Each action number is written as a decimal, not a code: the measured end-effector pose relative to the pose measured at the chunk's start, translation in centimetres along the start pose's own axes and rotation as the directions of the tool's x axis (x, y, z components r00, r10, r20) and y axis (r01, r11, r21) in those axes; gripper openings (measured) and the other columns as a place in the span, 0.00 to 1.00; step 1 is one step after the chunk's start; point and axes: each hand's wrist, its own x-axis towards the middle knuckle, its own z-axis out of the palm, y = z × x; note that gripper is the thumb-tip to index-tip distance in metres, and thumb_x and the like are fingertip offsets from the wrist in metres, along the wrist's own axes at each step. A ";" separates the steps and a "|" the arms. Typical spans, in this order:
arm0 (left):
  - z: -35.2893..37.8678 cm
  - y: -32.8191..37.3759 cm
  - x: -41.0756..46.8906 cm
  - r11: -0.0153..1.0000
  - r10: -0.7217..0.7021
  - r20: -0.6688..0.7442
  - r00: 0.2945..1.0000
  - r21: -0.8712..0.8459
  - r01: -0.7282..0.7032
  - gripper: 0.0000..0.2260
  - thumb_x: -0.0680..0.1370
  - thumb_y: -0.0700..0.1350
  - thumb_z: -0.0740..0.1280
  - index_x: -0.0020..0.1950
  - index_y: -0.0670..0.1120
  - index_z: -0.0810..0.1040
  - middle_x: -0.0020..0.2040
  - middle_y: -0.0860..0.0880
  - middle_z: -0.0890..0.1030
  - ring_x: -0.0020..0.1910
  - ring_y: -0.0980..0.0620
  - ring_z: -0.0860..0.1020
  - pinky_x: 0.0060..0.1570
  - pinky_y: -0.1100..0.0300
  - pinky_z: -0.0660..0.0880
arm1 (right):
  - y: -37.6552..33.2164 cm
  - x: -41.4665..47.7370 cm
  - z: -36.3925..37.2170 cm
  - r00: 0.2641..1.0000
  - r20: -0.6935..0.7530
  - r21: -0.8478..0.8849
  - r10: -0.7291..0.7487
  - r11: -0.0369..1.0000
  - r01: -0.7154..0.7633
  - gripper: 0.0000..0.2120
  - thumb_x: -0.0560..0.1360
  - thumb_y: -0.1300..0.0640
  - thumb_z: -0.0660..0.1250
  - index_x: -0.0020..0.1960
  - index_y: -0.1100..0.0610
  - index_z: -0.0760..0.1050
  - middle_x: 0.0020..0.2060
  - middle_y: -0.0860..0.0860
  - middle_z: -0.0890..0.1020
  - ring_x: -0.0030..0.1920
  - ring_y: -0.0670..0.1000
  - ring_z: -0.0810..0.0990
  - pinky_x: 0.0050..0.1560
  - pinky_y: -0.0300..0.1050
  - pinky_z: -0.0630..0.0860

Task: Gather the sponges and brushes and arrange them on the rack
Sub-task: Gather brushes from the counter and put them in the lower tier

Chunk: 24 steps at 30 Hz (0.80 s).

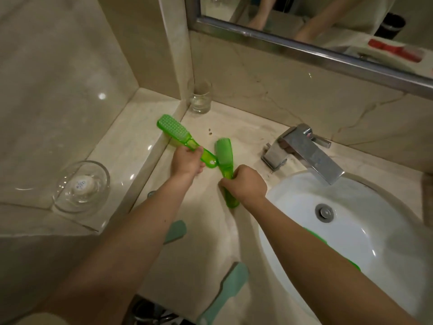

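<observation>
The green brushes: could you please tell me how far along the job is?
Nothing looks racked; no rack is visible. In hand: the left hand grips a translucent green plastic brush, the right hand a second green brush. Left: two pale teal pieces on the marble counter, something green in the white sink.

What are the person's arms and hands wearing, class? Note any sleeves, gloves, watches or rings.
The left hand and right hand are bare, without gloves, and no ring is visible. The left forearm and right forearm are uncovered as far as the frame reaches: no sleeve, watch or bracelet shows.
</observation>
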 end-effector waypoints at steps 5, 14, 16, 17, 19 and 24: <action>0.2 -0.5 -0.7 0.987 0.113 -0.065 0.991 0.121 -0.105 0.04 0.76 0.44 0.61 0.46 0.44 0.72 0.42 0.45 0.77 0.43 0.43 0.77 0.42 0.54 0.71 | 1.0 -0.4 0.3 0.996 0.025 0.121 -0.089 0.989 0.085 0.14 0.75 0.47 0.62 0.36 0.53 0.66 0.31 0.46 0.72 0.33 0.48 0.70 0.30 0.44 0.60; 2.0 -1.3 -8.2 0.978 0.162 0.020 0.987 -0.139 -0.158 0.05 0.72 0.46 0.54 0.41 0.49 0.69 0.34 0.46 0.81 0.36 0.41 0.81 0.38 0.44 0.78 | 3.2 -4.7 -1.8 0.996 -0.047 0.588 -0.078 0.804 0.091 0.11 0.80 0.52 0.56 0.40 0.53 0.68 0.32 0.55 0.79 0.30 0.56 0.77 0.31 0.47 0.73; 2.8 -1.2 -10.6 0.950 0.172 0.014 0.985 -0.268 -0.162 0.06 0.74 0.40 0.53 0.42 0.47 0.69 0.33 0.43 0.79 0.27 0.44 0.78 0.28 0.54 0.76 | 4.2 -5.9 -3.0 0.994 -0.063 0.632 -0.087 0.767 0.108 0.12 0.80 0.52 0.56 0.41 0.55 0.69 0.30 0.56 0.77 0.25 0.53 0.74 0.24 0.41 0.68; 3.2 -1.1 -11.8 0.934 0.179 0.003 0.984 -0.316 -0.169 0.07 0.75 0.37 0.53 0.43 0.46 0.69 0.33 0.42 0.77 0.24 0.46 0.76 0.25 0.57 0.73 | 4.8 -6.5 -3.6 0.993 -0.076 0.650 -0.092 0.750 0.120 0.12 0.80 0.53 0.57 0.42 0.58 0.70 0.30 0.57 0.76 0.24 0.53 0.73 0.21 0.39 0.66; 4.0 -0.8 -14.4 0.913 0.186 -0.019 0.982 -0.367 -0.180 0.09 0.75 0.35 0.52 0.43 0.45 0.69 0.31 0.44 0.73 0.22 0.48 0.71 0.22 0.61 0.68 | 6.2 -7.9 -4.9 0.990 -0.098 0.684 -0.101 0.716 0.141 0.13 0.81 0.53 0.57 0.43 0.62 0.70 0.30 0.59 0.75 0.23 0.54 0.73 0.20 0.37 0.64; 6.3 -0.7 -20.7 0.914 0.203 -0.009 0.979 -0.357 -0.192 0.09 0.76 0.36 0.52 0.40 0.45 0.69 0.28 0.46 0.71 0.20 0.50 0.67 0.21 0.62 0.63 | 10.9 -12.1 -7.9 0.987 -0.087 0.726 -0.133 0.670 0.155 0.12 0.81 0.53 0.56 0.44 0.60 0.70 0.27 0.54 0.76 0.21 0.50 0.73 0.19 0.37 0.65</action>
